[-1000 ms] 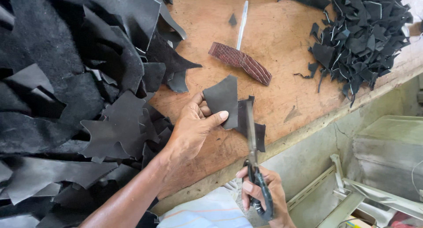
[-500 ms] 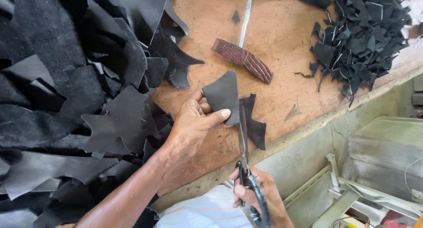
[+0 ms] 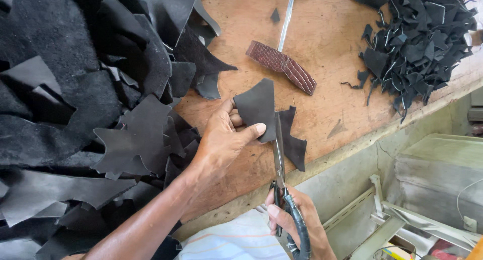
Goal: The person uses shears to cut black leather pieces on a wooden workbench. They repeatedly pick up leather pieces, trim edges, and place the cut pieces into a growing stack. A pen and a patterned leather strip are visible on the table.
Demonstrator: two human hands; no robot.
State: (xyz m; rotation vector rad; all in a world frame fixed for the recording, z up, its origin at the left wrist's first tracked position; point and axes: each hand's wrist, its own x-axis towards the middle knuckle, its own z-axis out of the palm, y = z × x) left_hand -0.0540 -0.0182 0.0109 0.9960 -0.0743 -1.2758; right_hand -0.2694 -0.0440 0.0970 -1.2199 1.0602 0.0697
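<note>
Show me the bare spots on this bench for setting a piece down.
Bare wooden bench lies between the brown patterned strip and the small-scrap heap, down to the front edge. A smaller patch sits above the strip, beside the pen. The left side is buried under large black leather pieces.

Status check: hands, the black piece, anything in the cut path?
Left hand pinching black leather piece. Right hand on scissors, blades partway into the piece. Offcut flap hanging right of blades; nothing in the cut path.

left hand (image 3: 221, 139): pinching (thumb on top) | right hand (image 3: 297, 225): fist closed
</note>
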